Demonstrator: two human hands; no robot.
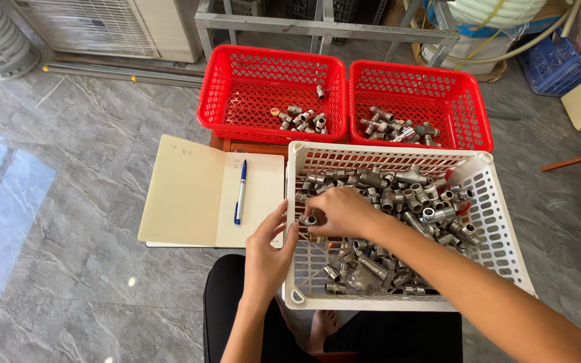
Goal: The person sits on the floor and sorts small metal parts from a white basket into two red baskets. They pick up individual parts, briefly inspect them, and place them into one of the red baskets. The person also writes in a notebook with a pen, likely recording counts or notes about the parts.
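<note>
Apparently mid-pick, judging by the pose: sorting through a heap of metal pipe fittings (pixel 405 198) in a white slotted basket (pixel 506 228) at centre-right of the frame. Reaches in with the right hand (pixel 344 212), fingers curled and pinching 1 small short fitting (pixel 309 219) near the basket's left wall. Rests the left hand (pixel 267 259) against that same wall from outside, fingers loosely spread, gripping nothing, fingertips just beside the pinched piece.

Calls, as a judgement, for a clean lift clear of the tangled neighbours and a firm enough pinch on a smooth, round part; calls also for a look at its shape, given 2 red baskets behind: left red basket (pixel 210 101) with a few short sleeves, right red basket (pixel 479 114) with a small cluster of bulkier pieces.

Looks grey and silvery, stubby, tubular, with an open bore facing up; too small to tell the thread. Sits low in the white basket, touching other fittings.

Also in view, left of the white basket: an open notebook (pixel 189 191) with a blue pen (pixel 240 191) across the page.
</note>
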